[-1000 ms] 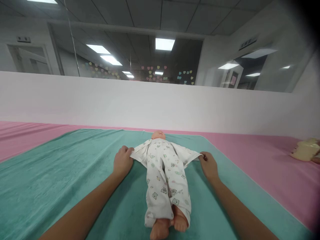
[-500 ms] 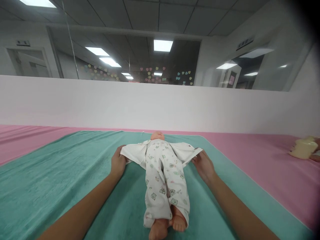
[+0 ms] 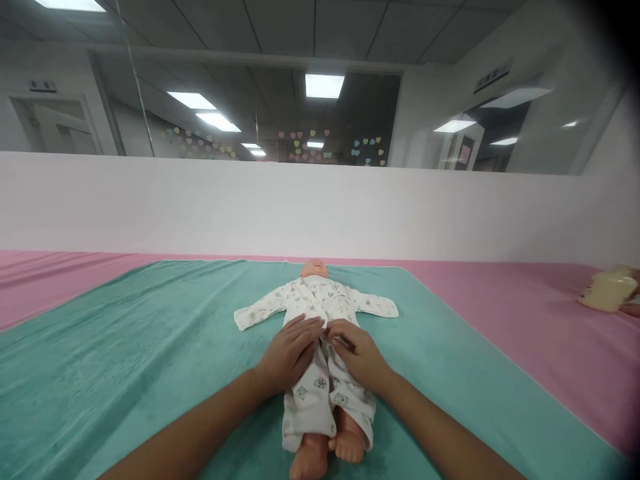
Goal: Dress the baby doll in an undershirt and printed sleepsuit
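Note:
A baby doll lies on its back, head away from me and bare feet toward me. It wears a white baby romper with small animal prints, its sleeves spread out to both sides. My left hand rests on the romper's middle, fingers stretched out and lying flat. Beside it, my right hand has its fingers bent in a pinch at the romper's centre front. The cloth at its fingertips is partly hidden by the hand.
Under the doll spreads a green blanket over a pink sheet. A white wall with a window above it stands behind. At the far right edge, another person's fingers touch a pale yellow container.
Both hands moved inward from the outspread front flaps to the doll's middle. The flaps now lie folded over the front, and the printed sleeves have come into view.

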